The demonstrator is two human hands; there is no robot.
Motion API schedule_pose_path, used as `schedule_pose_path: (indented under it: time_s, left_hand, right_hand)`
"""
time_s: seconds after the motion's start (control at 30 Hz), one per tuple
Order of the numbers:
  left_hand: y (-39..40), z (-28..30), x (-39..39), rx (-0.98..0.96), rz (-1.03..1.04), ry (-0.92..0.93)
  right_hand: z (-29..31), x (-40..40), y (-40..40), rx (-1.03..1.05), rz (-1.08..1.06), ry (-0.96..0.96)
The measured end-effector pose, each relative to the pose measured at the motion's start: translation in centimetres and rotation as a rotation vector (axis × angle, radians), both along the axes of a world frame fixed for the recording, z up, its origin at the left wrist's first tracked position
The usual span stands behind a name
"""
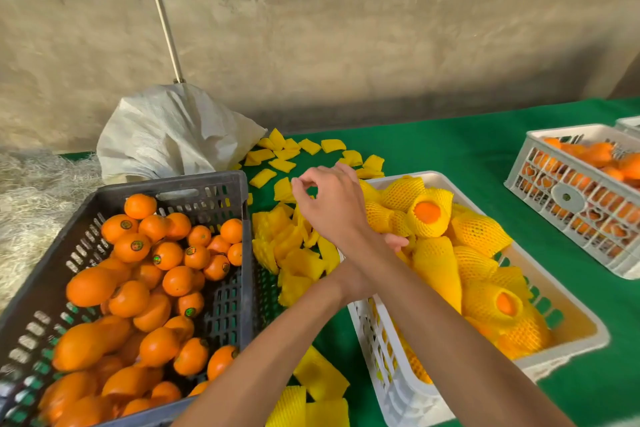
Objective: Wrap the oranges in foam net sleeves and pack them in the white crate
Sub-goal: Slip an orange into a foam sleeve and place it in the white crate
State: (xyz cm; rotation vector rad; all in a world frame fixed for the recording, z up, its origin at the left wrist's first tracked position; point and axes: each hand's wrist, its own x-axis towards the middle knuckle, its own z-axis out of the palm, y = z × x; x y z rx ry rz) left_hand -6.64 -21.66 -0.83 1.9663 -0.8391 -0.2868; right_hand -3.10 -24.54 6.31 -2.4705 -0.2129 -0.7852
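Your arms cross: right hand (332, 204) hovers loosely curled above foam sleeves (294, 246); left hand (394, 241) mostly hidden, grip unclear. Orange (131, 246) stickers unreadable.

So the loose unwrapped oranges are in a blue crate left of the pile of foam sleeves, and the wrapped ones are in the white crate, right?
Not quite: the crate holding the unwrapped oranges is dark grey, not blue. The head view shows it left of the pile of foam sleeves, with the wrapped oranges in the white crate.
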Motion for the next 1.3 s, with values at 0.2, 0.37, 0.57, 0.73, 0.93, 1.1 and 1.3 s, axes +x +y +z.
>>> schedule_pose_path:
  time_s: [0.2, 0.37, 0.57, 0.73, 0.93, 1.1, 1.3]
  left_hand:
    - [3.4, 0.0, 3.5, 0.340, 0.059, -0.123]
    - [9.3, 0.9, 6.9, 0.384, 0.297, -0.275]
    - [18.7, 0.3, 11.2, 0.082, 0.756, -0.069]
    - [26.1, -2.2, 13.8, 0.163, 0.895, 0.128]
    - [30.0, -8.9, 13.2, 0.825, 0.643, 0.096]
    - [29.3, -10.5, 13.0, 1.095, 0.559, 0.023]
    - [28.4, -11.0, 11.7, 1.353, 0.531, -0.080]
  right_hand:
    - [-1.8, 1.5, -0.1, 0.157, 0.042, 0.046]
    - [-5.3, 3.8, -0.4, 0.244, 0.049, 0.255]
    - [-12.7, 5.4, 0.1, -0.092, 0.049, 0.730]
    - [-17.6, 6.1, 1.8, -0.213, -0.082, 0.875]
    - [-20.6, 7.5, 2.4, -0.267, -0.039, 1.045]
    - [-21.7, 7.9, 2.2, -0.316, -0.067, 0.958]
    - [-20.7, 8.3, 2.7, -0.130, -0.096, 0.795]
